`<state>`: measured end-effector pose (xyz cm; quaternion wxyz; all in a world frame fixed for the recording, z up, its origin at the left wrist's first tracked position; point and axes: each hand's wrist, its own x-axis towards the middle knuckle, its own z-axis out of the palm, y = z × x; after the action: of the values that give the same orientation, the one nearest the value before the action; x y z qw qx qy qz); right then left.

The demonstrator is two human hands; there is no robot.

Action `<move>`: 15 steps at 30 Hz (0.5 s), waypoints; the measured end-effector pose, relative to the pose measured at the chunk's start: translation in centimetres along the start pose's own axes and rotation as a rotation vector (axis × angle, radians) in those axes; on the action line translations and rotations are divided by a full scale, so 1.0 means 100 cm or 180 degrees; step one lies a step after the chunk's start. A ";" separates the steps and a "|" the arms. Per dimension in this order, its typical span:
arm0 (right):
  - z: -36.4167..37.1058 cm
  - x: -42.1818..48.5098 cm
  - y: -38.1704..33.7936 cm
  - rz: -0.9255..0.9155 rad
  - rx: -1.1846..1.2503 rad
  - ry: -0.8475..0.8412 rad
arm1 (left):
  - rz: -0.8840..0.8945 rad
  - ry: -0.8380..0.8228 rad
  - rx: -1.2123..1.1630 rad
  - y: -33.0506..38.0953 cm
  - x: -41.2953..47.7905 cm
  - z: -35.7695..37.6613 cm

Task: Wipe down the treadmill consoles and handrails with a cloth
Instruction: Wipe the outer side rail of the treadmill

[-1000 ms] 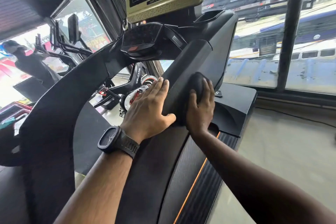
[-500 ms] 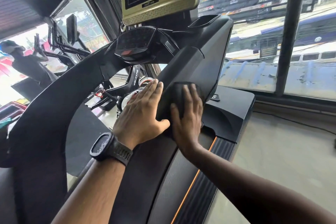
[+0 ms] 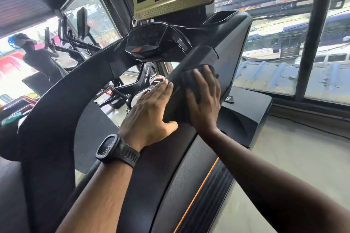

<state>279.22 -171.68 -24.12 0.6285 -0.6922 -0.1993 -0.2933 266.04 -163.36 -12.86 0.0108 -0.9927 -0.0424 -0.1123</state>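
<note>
Right hand [image 3: 204, 104], fingers flat, presses cloth [image 3: 189, 81] onto handrail [image 3: 198, 55]. Left hand [image 3: 149, 115] flat on handrail's left face, fingers straight, clasping nothing.

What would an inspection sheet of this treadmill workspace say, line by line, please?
Surface: black treadmill handrail; its cleanliness cannot be judged.
Job's things: dark cloth pressed on the handrail; console above it.
Clutter: nothing seen.
Hands: right hand flat on the cloth; left hand flat against the handrail's side, watch on its wrist.
Cables: thin dark cable on the floor by the window wall.
Surroundings: window onto a street; exercise bike; another person far left.
</note>
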 end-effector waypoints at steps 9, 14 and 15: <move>-0.002 -0.014 -0.011 -0.0375 -0.0168 -0.0220 | 0.0092 -0.0088 -0.0020 -0.001 0.003 -0.003; 0.010 -0.007 -0.015 0.2125 0.0585 0.0546 | 0.0144 -0.0086 -0.0147 -0.003 0.006 -0.002; 0.011 -0.018 -0.021 0.2358 0.0564 0.0503 | 0.0155 -0.0075 -0.0182 -0.003 0.007 -0.002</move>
<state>276.67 -170.15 -23.72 0.7626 -0.6357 0.0886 -0.0806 266.65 -162.97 -12.52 -0.0153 -0.9946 -0.0151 -0.1015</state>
